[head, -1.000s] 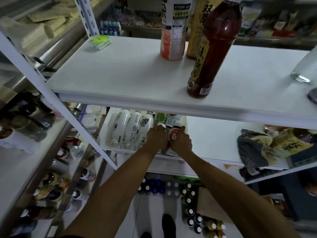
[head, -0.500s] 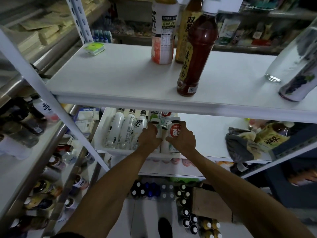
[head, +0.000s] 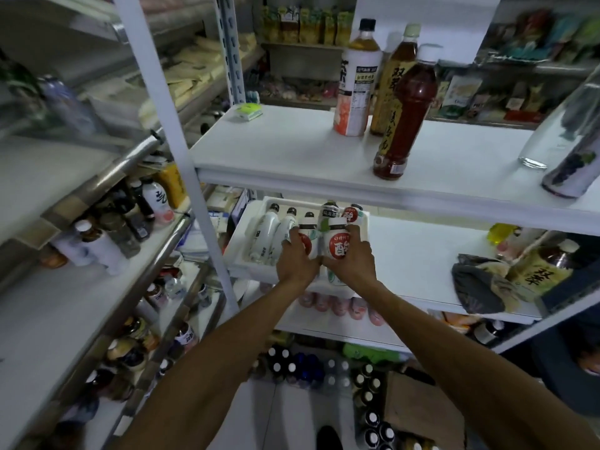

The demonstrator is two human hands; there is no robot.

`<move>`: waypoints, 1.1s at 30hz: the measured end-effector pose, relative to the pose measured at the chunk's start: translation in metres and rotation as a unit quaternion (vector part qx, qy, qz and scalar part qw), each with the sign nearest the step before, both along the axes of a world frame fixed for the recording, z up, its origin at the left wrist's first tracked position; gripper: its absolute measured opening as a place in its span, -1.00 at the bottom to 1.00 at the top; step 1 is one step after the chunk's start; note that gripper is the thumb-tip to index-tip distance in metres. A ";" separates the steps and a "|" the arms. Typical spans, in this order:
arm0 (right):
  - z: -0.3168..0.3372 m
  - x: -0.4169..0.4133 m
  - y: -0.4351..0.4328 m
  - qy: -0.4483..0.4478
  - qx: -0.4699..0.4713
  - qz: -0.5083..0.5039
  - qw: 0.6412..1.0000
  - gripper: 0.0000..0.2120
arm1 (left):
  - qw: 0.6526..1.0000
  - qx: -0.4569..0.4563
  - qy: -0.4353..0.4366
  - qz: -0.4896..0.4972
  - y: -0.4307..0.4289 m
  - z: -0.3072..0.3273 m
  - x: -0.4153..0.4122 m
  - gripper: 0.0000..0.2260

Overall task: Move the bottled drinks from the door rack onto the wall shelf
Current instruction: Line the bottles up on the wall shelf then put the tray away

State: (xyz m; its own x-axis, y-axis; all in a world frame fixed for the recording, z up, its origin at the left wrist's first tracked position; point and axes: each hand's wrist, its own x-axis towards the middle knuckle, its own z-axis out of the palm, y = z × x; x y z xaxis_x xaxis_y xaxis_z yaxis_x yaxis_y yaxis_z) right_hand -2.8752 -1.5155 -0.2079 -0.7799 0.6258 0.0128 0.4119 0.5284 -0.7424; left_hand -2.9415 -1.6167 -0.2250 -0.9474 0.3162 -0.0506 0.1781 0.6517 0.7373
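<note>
In the white tray (head: pixel 241 256), a black-capped bottle (head: pixel 307 227) is gripped by the left hand (head: pixel 297 259). Just beside it, a bottle with a red round label (head: pixel 337 246) is gripped by the right hand (head: pixel 352 263). On the shelf (head: pixel 292 157) above the tray, a dark red bottle (head: pixel 402 118) is seen upright.

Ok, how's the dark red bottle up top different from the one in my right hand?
The dark red bottle stands free on the top shelf; the white bottle is gripped by your right hand, lower down. The dark red bottle is see-through, white-capped; the white bottle is opaque with a round red label. Both carry labels.
</note>
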 end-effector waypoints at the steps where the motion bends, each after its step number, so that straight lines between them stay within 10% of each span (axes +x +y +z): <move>1: 0.005 0.001 -0.009 0.014 -0.001 0.009 1.000 -0.14 | 1.000 0.003 0.006 0.011 -0.010 0.005 0.002 -0.26; 17: 0.079 -0.020 -0.134 0.099 0.023 0.221 0.970 -0.14 | 0.965 0.047 0.121 0.229 -0.169 0.082 0.036 -0.22; 33: 0.139 0.033 -0.392 0.152 -0.021 0.477 0.865 -0.19 | 0.865 0.003 0.204 0.458 -0.415 0.145 0.163 -0.27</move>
State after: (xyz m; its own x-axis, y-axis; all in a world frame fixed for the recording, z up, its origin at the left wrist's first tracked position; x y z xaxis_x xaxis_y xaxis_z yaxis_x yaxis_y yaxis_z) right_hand -2.8421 -1.9074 -0.0687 -0.9062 -0.2964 0.3017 -0.4153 0.4891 -0.7670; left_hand -2.7787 -2.0319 -0.0802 -0.7386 -0.5781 0.3468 -0.1642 0.6532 0.7392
